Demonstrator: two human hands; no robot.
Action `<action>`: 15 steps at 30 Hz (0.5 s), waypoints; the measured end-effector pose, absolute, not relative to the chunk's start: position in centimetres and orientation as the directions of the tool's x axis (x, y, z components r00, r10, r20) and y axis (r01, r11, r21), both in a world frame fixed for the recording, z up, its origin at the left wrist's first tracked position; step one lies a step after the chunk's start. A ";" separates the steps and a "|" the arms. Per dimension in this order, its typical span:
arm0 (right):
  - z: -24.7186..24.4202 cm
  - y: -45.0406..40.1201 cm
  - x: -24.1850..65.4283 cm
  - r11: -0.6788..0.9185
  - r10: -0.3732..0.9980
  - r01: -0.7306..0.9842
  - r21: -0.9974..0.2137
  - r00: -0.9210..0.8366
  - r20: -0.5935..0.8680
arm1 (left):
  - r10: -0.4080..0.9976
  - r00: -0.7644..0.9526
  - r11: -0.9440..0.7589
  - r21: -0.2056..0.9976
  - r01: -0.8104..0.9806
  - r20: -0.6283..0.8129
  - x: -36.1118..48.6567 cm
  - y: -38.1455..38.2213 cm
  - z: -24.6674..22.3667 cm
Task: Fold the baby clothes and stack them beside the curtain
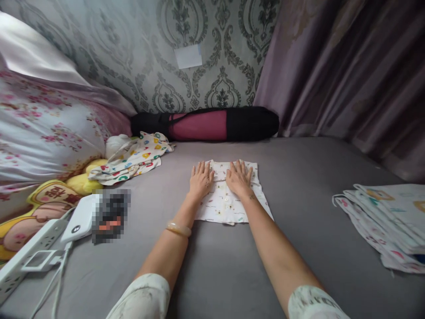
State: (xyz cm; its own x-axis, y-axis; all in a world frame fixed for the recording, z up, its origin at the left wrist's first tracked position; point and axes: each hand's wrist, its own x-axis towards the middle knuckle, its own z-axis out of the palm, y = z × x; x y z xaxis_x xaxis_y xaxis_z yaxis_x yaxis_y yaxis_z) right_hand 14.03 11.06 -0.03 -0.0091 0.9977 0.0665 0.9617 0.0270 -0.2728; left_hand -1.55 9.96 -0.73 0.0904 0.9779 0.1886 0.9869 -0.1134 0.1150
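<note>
A small white printed baby shirt (pixel 229 206), with what look like snaps down its middle, lies flat on the grey bed sheet (pixel 212 270). Its far part appears folded over. My left hand (pixel 200 179) rests flat on the shirt's left side, fingers stretched away from me. On the upper right part lies my right hand (pixel 239 178), palm down with the fingers spread. Both hands press on the cloth without gripping it, and they cover parts of it.
At right is a stack of folded clothes (pixel 392 221). A patterned garment (pixel 136 157) lies at back left near a yellow cushion (pixel 49 208). A power strip (pixel 29 252) and white power bank (pixel 81 217) sit at left. Along the wall stretches a black-and-maroon bag (pixel 199 125).
</note>
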 end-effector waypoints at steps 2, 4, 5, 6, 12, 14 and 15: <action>-0.2 11.1 14.4 -0.025 0.999 0.964 -0.263 0.035 0.033 | 0.988 0.071 -0.089 0.127 0.988 0.137 -1.9 10.1 -0.9; -0.3 11.2 14.5 -0.048 0.999 0.964 -0.260 0.048 -0.003 | 0.994 0.070 -0.081 0.143 0.986 0.084 -2.2 10.4 -1.2; -0.3 11.2 14.5 -0.050 0.999 0.965 -0.259 0.048 -0.013 | 0.995 0.069 -0.079 0.150 0.985 0.073 -2.2 10.4 -1.3; -0.3 11.3 14.4 -0.053 0.999 0.965 -0.258 0.050 -0.021 | 0.995 0.068 -0.078 0.156 0.985 0.069 -2.2 10.5 -1.3; 0.3 11.7 15.8 -0.060 0.998 0.954 -0.292 0.060 -0.011 | 0.988 0.040 -0.068 0.183 0.981 0.152 -2.5 10.4 -0.9; 0.2 11.9 16.7 -0.096 0.992 0.957 -0.275 0.115 0.054 | 0.984 0.029 -0.062 0.190 0.980 0.174 -2.9 10.4 -0.9; 0.0 12.0 17.0 -0.115 0.988 0.958 -0.262 0.137 0.069 | 0.987 0.032 -0.062 0.194 0.979 0.156 -3.1 10.4 -0.9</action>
State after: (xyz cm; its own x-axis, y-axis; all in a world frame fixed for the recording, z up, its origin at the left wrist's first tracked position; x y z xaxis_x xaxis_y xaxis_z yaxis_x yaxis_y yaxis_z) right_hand 17.02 11.97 0.00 0.1372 0.9881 0.0693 0.9581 -0.1146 -0.2624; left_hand -3.05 10.37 -0.91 0.0318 0.9872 0.1563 0.9790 -0.0623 0.1943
